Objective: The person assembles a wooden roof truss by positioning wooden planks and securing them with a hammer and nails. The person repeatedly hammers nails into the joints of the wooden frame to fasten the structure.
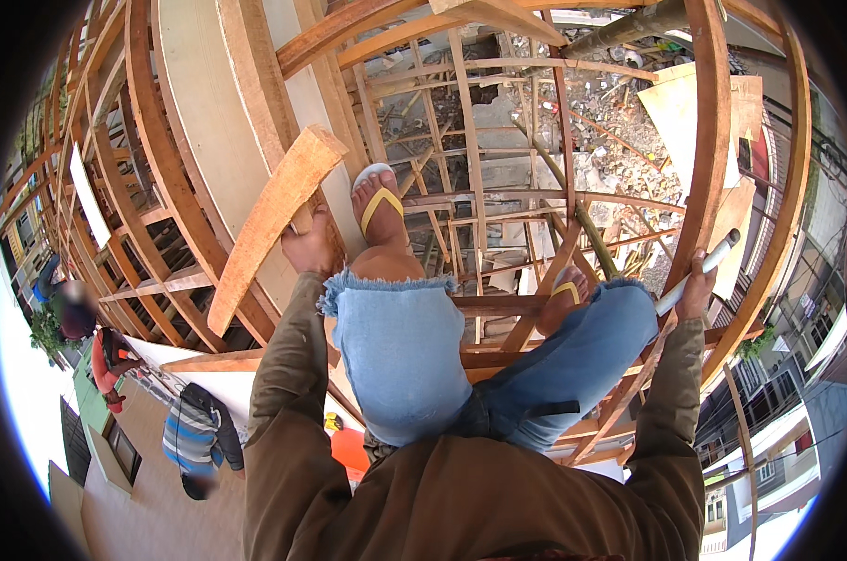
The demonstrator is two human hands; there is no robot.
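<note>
Gripping a wooden plank [266, 227] in the left hand [308, 248], the right hand [696, 285] clutches a white-handled tool [696, 272].

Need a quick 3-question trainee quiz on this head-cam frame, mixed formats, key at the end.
1. True or false: the left hand grips a wooden plank.
2. What does the right hand hold? A) a hammer B) a white tube-shaped handle C) a saw
3. Fill in: the person stands on a wooden ___, wearing yellow-strapped flip-flops.

Key: 1 true; 2 B; 3 scaffold frame.
</note>
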